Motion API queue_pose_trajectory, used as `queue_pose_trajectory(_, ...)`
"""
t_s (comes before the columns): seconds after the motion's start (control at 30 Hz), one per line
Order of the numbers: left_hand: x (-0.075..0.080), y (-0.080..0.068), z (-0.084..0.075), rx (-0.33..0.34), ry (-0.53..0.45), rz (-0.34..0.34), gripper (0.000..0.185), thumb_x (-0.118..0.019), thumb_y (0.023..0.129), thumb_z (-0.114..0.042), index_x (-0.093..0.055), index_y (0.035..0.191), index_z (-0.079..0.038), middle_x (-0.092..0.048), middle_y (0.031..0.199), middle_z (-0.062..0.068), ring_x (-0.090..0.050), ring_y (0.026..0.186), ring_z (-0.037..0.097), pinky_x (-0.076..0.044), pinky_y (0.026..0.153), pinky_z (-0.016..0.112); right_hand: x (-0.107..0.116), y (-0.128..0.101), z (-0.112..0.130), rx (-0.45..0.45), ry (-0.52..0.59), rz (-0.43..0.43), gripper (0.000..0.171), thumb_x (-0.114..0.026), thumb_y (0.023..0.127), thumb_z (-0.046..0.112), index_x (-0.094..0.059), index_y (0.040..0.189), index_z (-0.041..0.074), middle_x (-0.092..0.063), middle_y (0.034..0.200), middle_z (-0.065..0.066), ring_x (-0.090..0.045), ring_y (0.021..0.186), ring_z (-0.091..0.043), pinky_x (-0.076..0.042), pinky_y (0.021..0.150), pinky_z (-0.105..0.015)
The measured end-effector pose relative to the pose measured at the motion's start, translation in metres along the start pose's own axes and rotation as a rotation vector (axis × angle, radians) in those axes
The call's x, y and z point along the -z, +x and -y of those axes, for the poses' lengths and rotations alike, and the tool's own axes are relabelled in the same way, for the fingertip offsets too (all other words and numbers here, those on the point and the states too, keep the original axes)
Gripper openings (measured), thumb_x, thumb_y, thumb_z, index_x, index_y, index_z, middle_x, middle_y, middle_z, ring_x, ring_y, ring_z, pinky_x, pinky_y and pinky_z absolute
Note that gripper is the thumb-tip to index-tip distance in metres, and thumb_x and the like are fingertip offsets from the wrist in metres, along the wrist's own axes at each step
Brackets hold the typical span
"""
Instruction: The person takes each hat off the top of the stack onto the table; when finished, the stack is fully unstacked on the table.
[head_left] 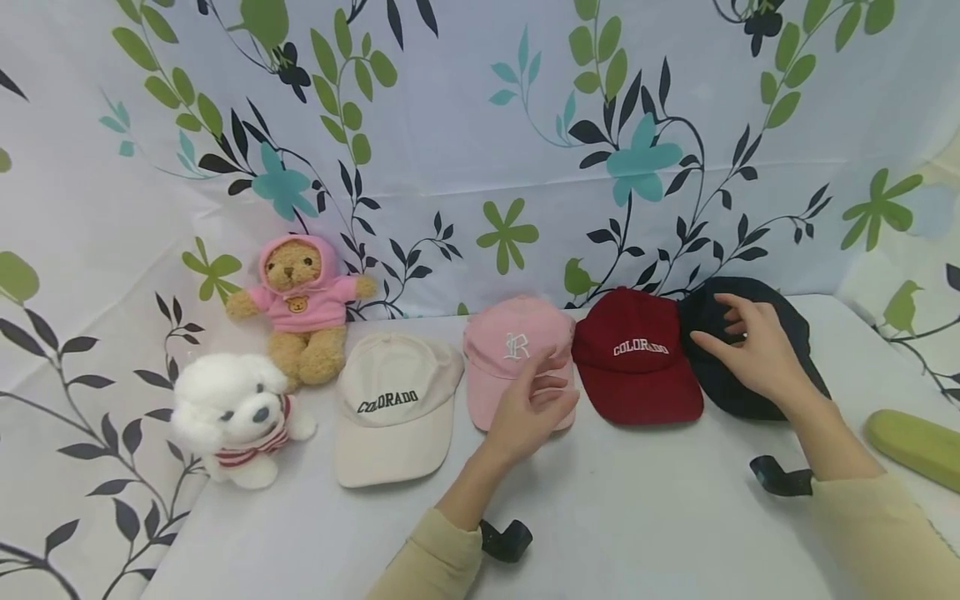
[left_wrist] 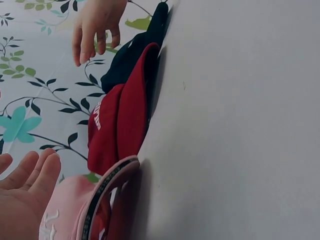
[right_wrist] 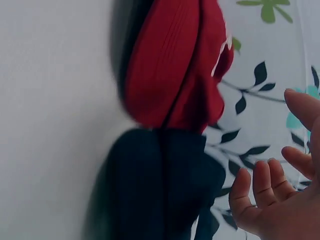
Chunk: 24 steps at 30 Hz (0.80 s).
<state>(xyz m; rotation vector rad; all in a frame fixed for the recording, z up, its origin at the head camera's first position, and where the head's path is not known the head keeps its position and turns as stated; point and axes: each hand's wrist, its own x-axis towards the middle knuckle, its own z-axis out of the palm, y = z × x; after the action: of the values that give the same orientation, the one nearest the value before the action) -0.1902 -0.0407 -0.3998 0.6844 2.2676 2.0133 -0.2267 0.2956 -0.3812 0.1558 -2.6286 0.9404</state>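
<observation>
Four baseball caps lie in a row on the white table. From the left they are a cream cap, a pink cap, a dark red cap and a dark navy or black cap. My left hand hovers in front of the pink cap, fingers loosely bent, holding nothing. Over the dark cap hangs my right hand, its fingers apart and empty. In the right wrist view, the right hand is clear of the dark cap and the red cap.
Left of the caps sit a teddy bear in a pink hoodie and a white plush dog. A green object lies at the right edge. Behind everything hangs a leaf-patterned cloth. Both wrists carry black camera mounts.
</observation>
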Motion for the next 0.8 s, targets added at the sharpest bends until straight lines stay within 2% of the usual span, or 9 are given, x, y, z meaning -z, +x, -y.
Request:
queue_pose_trajectory(0.13,0.007,-0.005,0.001,-0.024,-0.025,-0.014,0.069,-0.069,0.095,-0.012,-0.036,0.155,-0.007,-0.051,0.142,0.019,-0.058,0.12,0.029,-0.046,0.103,0.035,-0.01,0.005,0.016,0.042,0.034,0.02,0.07,-0.072,0.096,0.027,-0.038,0.148,-0.007,-0.043,0.124,-0.03,-0.051,0.107,-0.045,-0.051,0.084,-0.062)
queue_pose_trajectory(0.27,0.012,-0.01,0.003,-0.058,-0.04,-0.034,0.07,-0.069,0.095,-0.01,-0.034,0.155,-0.005,-0.05,0.142,0.021,-0.056,0.121,0.034,-0.045,0.104,0.038,-0.02,0.008,0.032,0.074,0.097,0.048,0.071,-0.073,0.095,0.026,-0.038,0.149,-0.006,-0.044,0.125,-0.028,-0.051,0.107,-0.043,-0.052,0.084,-0.061)
queue_pose_trajectory(0.47,0.022,-0.019,0.008,-0.102,-0.028,-0.064,0.068,-0.07,0.093,-0.006,-0.037,0.153,-0.003,-0.05,0.139,0.025,-0.056,0.12,0.041,-0.046,0.103,0.039,-0.039,0.008,0.057,0.087,0.155,0.09,0.07,-0.074,0.094,0.025,-0.04,0.15,0.001,-0.048,0.126,-0.023,-0.053,0.11,-0.039,-0.054,0.085,-0.058)
queue_pose_trajectory(0.67,0.037,-0.029,0.008,-0.128,-0.016,-0.114,0.07,-0.07,0.092,-0.001,-0.035,0.153,0.0,-0.049,0.137,0.027,-0.055,0.118,0.042,-0.046,0.102,0.038,-0.06,0.017,0.08,0.119,0.247,0.123,0.068,-0.074,0.093,0.023,-0.041,0.15,0.004,-0.051,0.125,-0.02,-0.055,0.11,-0.035,-0.053,0.089,-0.055)
queue_pose_trajectory(0.8,0.047,-0.036,0.008,-0.172,0.02,-0.143,0.067,-0.069,0.092,-0.001,-0.037,0.152,0.001,-0.05,0.135,0.029,-0.056,0.116,0.044,-0.048,0.101,0.039,-0.073,0.023,0.096,0.136,0.29,0.14,0.068,-0.076,0.092,0.02,-0.042,0.15,0.005,-0.052,0.124,-0.018,-0.056,0.109,-0.033,-0.053,0.091,-0.052)
